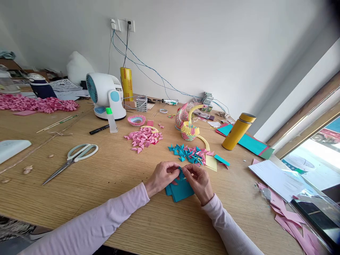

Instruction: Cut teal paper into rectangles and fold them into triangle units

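My left hand (162,176) and my right hand (199,181) meet over a small stack of teal paper slips (181,191) on the wooden table (106,184). Both pinch one small teal paper piece (181,174) between fingertips, just above the stack. Right behind them lies a heap of folded teal and pink paper triangles (190,153). A pile of folded pink triangles (143,137) sits further back to the left. A paper swan model (187,122) made of folded pieces stands behind the heaps.
Scissors (73,158) lie at the left, a black marker (98,129) and a white desk fan (105,95) behind them. A yellow flask (237,131) stands at the right on teal sheets (249,141). White paper (276,179) and pink scraps (289,216) lie near the right edge.
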A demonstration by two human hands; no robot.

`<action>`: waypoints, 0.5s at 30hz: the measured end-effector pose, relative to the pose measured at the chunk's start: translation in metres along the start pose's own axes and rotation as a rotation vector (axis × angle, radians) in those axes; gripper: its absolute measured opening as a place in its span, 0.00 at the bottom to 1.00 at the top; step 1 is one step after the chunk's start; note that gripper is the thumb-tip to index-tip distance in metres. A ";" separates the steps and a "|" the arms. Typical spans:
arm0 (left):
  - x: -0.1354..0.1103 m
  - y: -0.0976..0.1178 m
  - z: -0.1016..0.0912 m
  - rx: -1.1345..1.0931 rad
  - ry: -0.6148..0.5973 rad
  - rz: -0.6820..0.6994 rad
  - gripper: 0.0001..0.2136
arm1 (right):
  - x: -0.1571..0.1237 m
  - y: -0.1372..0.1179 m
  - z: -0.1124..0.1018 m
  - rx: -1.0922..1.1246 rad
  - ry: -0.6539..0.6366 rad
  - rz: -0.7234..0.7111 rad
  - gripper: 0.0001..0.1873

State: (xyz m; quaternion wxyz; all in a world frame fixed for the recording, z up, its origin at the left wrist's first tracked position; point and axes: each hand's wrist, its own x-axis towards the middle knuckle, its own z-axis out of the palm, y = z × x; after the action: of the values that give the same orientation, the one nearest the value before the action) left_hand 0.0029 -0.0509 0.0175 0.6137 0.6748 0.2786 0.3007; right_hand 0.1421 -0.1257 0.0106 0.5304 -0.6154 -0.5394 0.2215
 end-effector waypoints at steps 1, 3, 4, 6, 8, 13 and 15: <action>0.000 -0.001 0.000 0.011 0.001 0.008 0.08 | 0.000 0.000 0.000 0.001 -0.004 -0.009 0.14; 0.000 -0.002 0.000 0.039 0.005 0.029 0.08 | 0.000 -0.001 0.001 -0.007 -0.007 -0.021 0.13; 0.000 -0.003 0.000 0.054 0.006 0.040 0.08 | 0.000 -0.002 0.002 -0.014 -0.006 -0.023 0.13; 0.000 -0.004 0.000 0.082 0.014 0.060 0.09 | -0.001 -0.003 0.002 -0.031 0.001 -0.025 0.12; 0.000 -0.006 0.000 0.106 0.021 0.079 0.09 | -0.001 -0.003 0.002 -0.054 0.006 -0.037 0.12; -0.002 -0.007 0.001 0.152 0.029 0.094 0.11 | -0.001 0.000 0.001 -0.149 0.037 -0.108 0.09; -0.004 -0.004 0.002 0.162 0.021 0.096 0.13 | -0.001 0.002 0.001 -0.203 0.051 -0.144 0.09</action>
State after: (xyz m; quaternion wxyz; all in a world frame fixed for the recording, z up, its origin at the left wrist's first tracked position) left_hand 0.0016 -0.0546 0.0134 0.5392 0.7316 0.2757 0.3131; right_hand 0.1418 -0.1262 0.0076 0.4935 -0.6310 -0.5881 0.1114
